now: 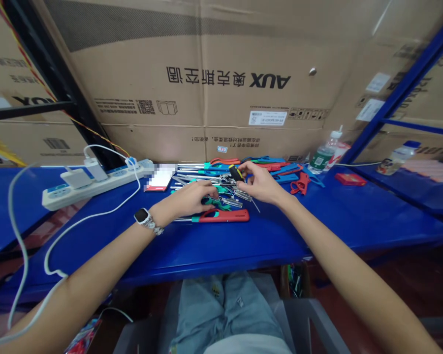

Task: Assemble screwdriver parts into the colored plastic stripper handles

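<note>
My right hand (260, 183) is closed around a yellow and black screwdriver handle (236, 172), whose thin shaft points down toward the table front. My left hand (197, 195), with a watch at the wrist, reaches over small green and clear parts (232, 202); its fingers are curled, and whatever lies between them is too small to make out. Just in front of it a red lighter (231, 216) with a metal tube lies on the blue table (214, 250). Behind both hands are several more lighters (225, 161) in red and blue.
A white power strip (96, 184) with chargers and cables is at the left, beside a white and red card (161, 178). At the right are blue and red casings (300, 183), a bottle (323, 155) and a red box (350, 179). Cardboard (221, 49) stands behind.
</note>
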Available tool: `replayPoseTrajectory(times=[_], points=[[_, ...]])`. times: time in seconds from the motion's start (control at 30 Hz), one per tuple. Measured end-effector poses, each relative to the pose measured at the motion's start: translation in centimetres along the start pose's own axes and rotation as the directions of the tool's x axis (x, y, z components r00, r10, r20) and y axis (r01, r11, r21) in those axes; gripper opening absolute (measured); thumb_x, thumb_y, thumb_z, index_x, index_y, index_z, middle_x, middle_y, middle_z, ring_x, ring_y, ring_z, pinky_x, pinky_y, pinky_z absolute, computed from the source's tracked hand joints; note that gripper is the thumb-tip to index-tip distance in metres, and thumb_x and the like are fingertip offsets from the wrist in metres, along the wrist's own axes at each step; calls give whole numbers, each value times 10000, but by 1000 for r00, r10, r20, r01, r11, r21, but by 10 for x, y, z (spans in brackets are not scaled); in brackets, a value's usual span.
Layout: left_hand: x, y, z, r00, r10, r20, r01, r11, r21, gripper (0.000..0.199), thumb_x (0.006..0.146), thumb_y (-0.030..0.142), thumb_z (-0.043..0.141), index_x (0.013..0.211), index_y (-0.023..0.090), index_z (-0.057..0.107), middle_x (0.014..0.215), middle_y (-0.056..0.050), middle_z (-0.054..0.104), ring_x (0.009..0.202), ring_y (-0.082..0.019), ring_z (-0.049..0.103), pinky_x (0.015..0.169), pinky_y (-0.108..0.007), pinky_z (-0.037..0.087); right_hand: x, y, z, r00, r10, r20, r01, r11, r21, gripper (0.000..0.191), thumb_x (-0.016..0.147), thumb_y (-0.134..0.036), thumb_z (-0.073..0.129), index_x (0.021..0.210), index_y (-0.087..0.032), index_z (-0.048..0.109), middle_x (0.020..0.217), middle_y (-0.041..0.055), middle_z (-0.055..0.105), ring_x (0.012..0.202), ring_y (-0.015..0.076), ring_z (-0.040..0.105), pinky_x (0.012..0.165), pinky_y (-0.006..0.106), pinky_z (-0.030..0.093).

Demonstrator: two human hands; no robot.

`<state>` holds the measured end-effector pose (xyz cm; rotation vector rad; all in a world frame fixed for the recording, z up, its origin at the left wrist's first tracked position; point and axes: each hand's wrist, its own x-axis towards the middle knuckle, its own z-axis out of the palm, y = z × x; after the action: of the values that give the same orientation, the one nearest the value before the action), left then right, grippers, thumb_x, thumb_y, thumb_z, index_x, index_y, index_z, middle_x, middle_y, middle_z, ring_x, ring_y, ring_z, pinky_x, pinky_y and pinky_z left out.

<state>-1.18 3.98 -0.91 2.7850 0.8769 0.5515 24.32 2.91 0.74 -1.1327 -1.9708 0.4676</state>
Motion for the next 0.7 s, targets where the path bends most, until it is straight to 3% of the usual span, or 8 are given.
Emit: replayPoseTrajectory(times=[0.17,0.3,0.47,0.6,0.7], points=[[18,-11,6,999,22,32,-24,998,62,67,866,204,654,832,202,712,904,-72,659,770,-209,615,689,-324,437,25,-6,16,990,71,-123,-11,902,431,287,810,-312,678,999,-256,470,660,-80,606,447,87,460,457,233,330],[31,-16,15,1000,18,1,-18,991,133,112,905,191,613,851,183,711,945,-91,672,786,-203,620,696,-315,450,28,-11,31,988,123,-96,-36,780,625,455,820,-447,734,1075,-291,391,718,-80,675,363,82,467,365,224,311],[30,-20,15,997,35,-61,-29,994,108,165,957,222,575,941,166,730,988,-112,687,895,-223,639,777,-333,487,16,-14,45,991,123,-50,-59,745,665,623,748,-555,828,1143,-286,427,808,-18,696,445,136,590,375,274,448],[8,-23,-1,975,29,-219,-30,1000,0,192,989,255,540,962,177,714,953,-82,711,878,-191,643,782,-319,487,8,-12,55,996,83,-33,-41,755,654,557,779,-605,794,1085,-287,455,899,25,715,578,189,670,517,372,583],[-11,-27,-14,952,-53,-300,16,992,-125,190,964,298,576,901,176,707,834,-52,717,755,-157,631,690,-284,470,4,-12,65,998,42,-45,-2,757,654,507,818,-628,748,1017,-295,423,934,25,716,647,200,696,634,426,626]])
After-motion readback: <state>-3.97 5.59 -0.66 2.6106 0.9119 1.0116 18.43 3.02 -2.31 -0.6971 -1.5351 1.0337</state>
